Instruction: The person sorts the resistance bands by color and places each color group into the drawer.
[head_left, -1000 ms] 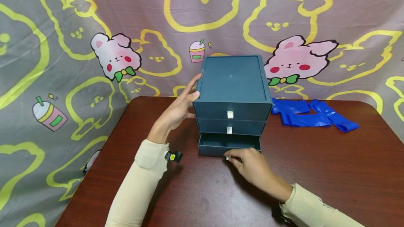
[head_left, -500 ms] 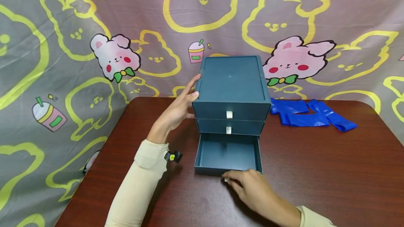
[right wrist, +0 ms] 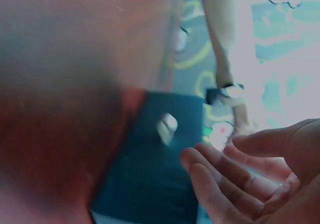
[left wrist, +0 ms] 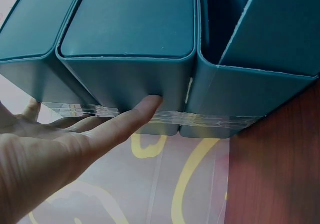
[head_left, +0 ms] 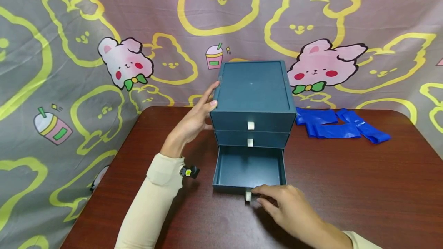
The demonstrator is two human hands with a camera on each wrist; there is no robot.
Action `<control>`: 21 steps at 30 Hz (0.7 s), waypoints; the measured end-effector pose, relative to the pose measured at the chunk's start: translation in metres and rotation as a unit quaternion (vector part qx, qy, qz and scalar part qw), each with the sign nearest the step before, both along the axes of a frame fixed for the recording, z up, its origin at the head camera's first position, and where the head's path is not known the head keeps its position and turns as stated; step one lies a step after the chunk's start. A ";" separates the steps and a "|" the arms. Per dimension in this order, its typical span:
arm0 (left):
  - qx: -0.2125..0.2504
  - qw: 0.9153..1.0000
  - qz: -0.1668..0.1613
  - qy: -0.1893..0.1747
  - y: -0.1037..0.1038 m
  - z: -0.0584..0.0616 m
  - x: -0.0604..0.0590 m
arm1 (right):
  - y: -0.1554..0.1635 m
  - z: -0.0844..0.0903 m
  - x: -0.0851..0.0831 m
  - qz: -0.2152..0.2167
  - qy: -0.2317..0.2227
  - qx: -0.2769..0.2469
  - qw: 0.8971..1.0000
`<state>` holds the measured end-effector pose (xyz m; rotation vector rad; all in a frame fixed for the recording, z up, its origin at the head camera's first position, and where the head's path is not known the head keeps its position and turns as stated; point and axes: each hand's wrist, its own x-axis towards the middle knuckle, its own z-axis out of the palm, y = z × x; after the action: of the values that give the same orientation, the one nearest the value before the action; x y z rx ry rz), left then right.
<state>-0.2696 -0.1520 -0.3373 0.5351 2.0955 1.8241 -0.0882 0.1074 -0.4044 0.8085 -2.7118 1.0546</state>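
Drawer (head_left: 248, 167) smooth teal plastic, boxy, pulled open; white tab (head_left: 247, 196).

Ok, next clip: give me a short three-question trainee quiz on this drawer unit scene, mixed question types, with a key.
1. True or false: the bottom drawer of the drawer unit is pulled out and nothing shows inside it.
2. Multiple choice: where does the left hand rest? A) on the blue bands; B) flat against the unit's left side; C) on the top drawer's pull tab.
3. Fill in: the right hand, fingers loosely curled, is beside the white ____ at the open drawer's front, no longer pinching it.

Key: 1 true; 2 B; 3 pull tab.
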 end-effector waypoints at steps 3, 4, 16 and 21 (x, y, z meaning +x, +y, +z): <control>-0.001 1.000 -0.003 0.001 0.000 0.001 0.001 | 0.010 0.016 0.000 -0.031 0.018 -0.007 0.999; -0.001 1.000 -0.003 0.001 0.000 0.001 0.001 | 0.013 0.021 -0.001 -0.042 0.016 -0.008 0.999; 0.002 1.000 -0.001 -0.002 -0.002 -0.001 -0.001 | 0.081 0.043 -0.041 -0.139 0.135 -0.026 0.981; 0.001 1.000 -0.003 -0.001 -0.001 -0.002 -0.002 | 0.125 0.032 -0.069 -0.193 0.158 -0.027 0.968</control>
<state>-0.2720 -0.1533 -0.3393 0.5398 2.0901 1.8226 -0.1572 0.2329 -0.3719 0.3741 -2.4209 0.8267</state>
